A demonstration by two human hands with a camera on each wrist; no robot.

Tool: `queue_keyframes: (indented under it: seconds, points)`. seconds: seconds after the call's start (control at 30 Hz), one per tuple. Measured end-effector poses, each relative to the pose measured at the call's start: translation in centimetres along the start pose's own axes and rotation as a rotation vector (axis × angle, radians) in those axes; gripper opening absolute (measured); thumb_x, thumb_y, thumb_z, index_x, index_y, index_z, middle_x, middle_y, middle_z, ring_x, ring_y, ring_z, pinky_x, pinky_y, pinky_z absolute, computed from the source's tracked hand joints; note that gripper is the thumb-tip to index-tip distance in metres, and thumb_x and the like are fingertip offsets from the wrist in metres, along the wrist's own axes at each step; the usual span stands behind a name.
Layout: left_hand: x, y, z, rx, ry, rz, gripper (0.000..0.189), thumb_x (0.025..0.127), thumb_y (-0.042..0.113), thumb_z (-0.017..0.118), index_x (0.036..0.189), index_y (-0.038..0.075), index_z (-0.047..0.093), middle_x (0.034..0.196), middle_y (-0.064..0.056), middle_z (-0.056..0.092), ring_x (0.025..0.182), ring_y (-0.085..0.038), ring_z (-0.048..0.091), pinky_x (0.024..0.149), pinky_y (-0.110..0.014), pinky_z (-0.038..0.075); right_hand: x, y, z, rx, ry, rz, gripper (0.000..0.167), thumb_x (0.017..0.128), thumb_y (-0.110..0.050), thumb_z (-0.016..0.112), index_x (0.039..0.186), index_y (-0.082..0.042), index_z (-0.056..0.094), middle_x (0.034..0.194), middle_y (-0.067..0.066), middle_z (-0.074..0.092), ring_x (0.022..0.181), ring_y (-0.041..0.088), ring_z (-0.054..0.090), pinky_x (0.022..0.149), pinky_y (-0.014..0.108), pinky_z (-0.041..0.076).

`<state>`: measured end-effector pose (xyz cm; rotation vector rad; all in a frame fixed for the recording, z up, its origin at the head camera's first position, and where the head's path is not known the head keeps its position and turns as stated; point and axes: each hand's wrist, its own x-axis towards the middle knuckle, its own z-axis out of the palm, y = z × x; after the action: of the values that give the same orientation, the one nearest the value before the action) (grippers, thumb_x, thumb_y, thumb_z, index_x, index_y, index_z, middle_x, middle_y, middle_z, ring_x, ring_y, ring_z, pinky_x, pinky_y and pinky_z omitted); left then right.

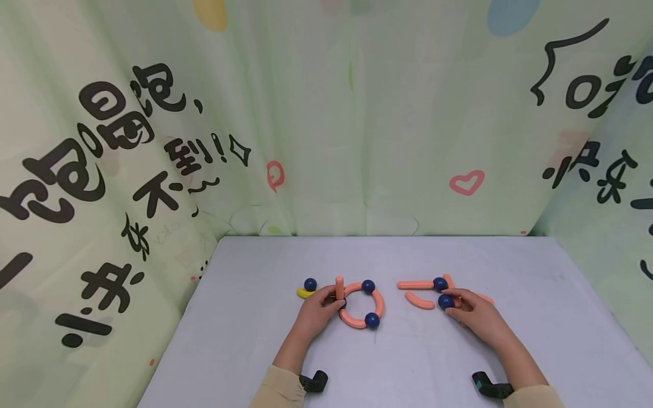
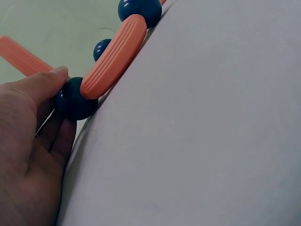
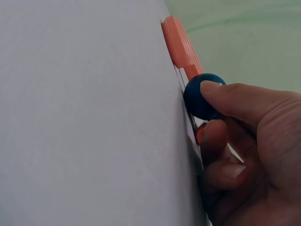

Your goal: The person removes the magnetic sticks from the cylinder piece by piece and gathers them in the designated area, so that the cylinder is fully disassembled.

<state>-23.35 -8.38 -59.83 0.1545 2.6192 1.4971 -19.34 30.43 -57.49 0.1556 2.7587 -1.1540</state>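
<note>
My left hand [image 1: 320, 310] pinches a dark blue ball [image 2: 75, 100] between thumb and fingers. This ball sits on the left side of a ring made of curved orange rods [image 1: 378, 304] and blue balls [image 1: 372, 321], and the hand mostly hides it in the head view. A straight orange rod [image 1: 339, 288] rises from the held ball. To the right, my right hand [image 1: 478, 317] grips another blue ball [image 1: 446, 301] with its thumb on top. Just behind that lies a blue ball [image 1: 440, 284] beside a straight orange rod [image 1: 415, 285]. The right fingers partly cover other orange pieces.
A loose curved orange rod [image 1: 420, 301] lies left of the right hand. Behind the left hand are a yellow curved piece [image 1: 304, 293] and a blue ball [image 1: 310, 284]. The white table [image 1: 398, 368] meets a printed curtain [image 1: 367, 141] at its back and sides.
</note>
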Motion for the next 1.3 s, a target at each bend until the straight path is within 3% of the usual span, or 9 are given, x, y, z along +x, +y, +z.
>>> queue_keyframes:
  seconds: [0.1,0.27,0.37,0.53,0.63,0.77,0.87,1.07,1.3]
  points:
    - [0.0,0.0,0.0,0.004,0.003,0.001,0.040,0.091,0.040,0.070,0.130,0.033,0.063,0.122,0.008,0.068,0.117,-0.017,0.063,0.103,-0.046,0.050,0.0,0.0,-0.1,0.005,0.000,0.006,0.055,0.093,-0.038,0.068,0.140,-0.016,0.053,0.106,0.013,0.057,0.074,0.018,0.054,0.059,0.027,0.047]
    - [0.0,0.1,0.0,0.004,0.004,0.001,0.040,0.091,0.039,0.070,0.130,0.033,0.063,0.122,0.008,0.068,0.117,-0.017,0.063,0.103,-0.046,0.050,0.1,0.0,-0.2,0.026,0.020,0.012,0.054,0.094,-0.041,0.066,0.141,-0.019,0.053,0.097,0.012,0.055,0.073,0.020,0.054,0.057,0.027,0.048]
    - [-0.1,0.1,0.0,0.005,0.004,0.003,0.040,0.091,0.038,0.070,0.129,0.032,0.063,0.122,0.007,0.069,0.117,-0.017,0.063,0.103,-0.045,0.050,0.1,-0.5,-0.5,0.046,0.027,0.023,0.055,0.094,-0.048,0.063,0.140,-0.022,0.053,0.109,0.014,0.058,0.079,0.021,0.055,0.059,0.028,0.048]
    - [-0.1,0.2,0.0,0.019,0.010,0.003,0.040,0.091,0.036,0.071,0.130,0.031,0.063,0.121,0.007,0.068,0.114,-0.016,0.063,0.101,-0.045,0.051,-0.2,-3.1,-1.2,0.068,0.029,0.005,0.051,0.094,-0.051,0.062,0.137,-0.024,0.055,0.100,0.014,0.060,0.074,0.020,0.053,0.058,0.027,0.045]
    - [-0.1,0.2,0.1,0.012,0.009,-0.003,0.040,0.090,0.035,0.071,0.129,0.032,0.063,0.122,0.008,0.067,0.113,-0.015,0.063,0.100,-0.044,0.052,-0.3,-5.3,-1.1,0.106,0.013,-0.041,0.049,0.095,-0.049,0.061,0.137,-0.023,0.056,0.104,0.014,0.062,0.077,0.021,0.053,0.060,0.028,0.047]
    - [0.0,0.1,0.1,0.000,0.007,0.004,0.039,0.090,0.035,0.071,0.129,0.033,0.063,0.123,0.008,0.067,0.113,-0.015,0.063,0.100,-0.043,0.052,0.2,-8.0,0.1,0.159,-0.035,-0.119,0.045,0.096,-0.048,0.061,0.134,-0.024,0.059,0.130,0.009,0.061,0.086,0.022,0.052,0.064,0.029,0.048]
    - [0.0,-0.2,0.1,0.008,0.008,0.027,0.040,0.091,0.034,0.071,0.129,0.031,0.063,0.122,0.007,0.067,0.113,-0.015,0.063,0.101,-0.044,0.051,0.8,-9.7,1.6,0.203,-0.074,-0.171,0.041,0.095,-0.044,0.063,0.131,-0.024,0.061,0.131,0.006,0.064,0.080,0.025,0.055,0.059,0.026,0.046]
    - [0.1,-0.5,0.0,0.004,-0.006,0.031,0.038,0.091,0.038,0.070,0.128,0.034,0.063,0.121,0.009,0.067,0.112,-0.013,0.063,0.100,-0.044,0.052,1.9,-13.1,4.7,0.285,-0.198,-0.213,0.039,0.096,-0.038,0.063,0.132,-0.022,0.061,0.128,0.011,0.065,0.068,0.047,0.052,0.048,0.025,0.040]
    - [0.2,-0.4,0.0,-0.014,-0.004,0.037,0.037,0.091,0.039,0.070,0.127,0.033,0.064,0.120,0.009,0.067,0.110,-0.014,0.064,0.098,-0.046,0.052,2.8,-15.6,6.8,0.316,-0.262,-0.244,0.033,0.096,-0.035,0.064,0.128,-0.029,0.063,0.128,0.002,0.066,0.085,0.045,0.058,0.056,0.024,0.044]
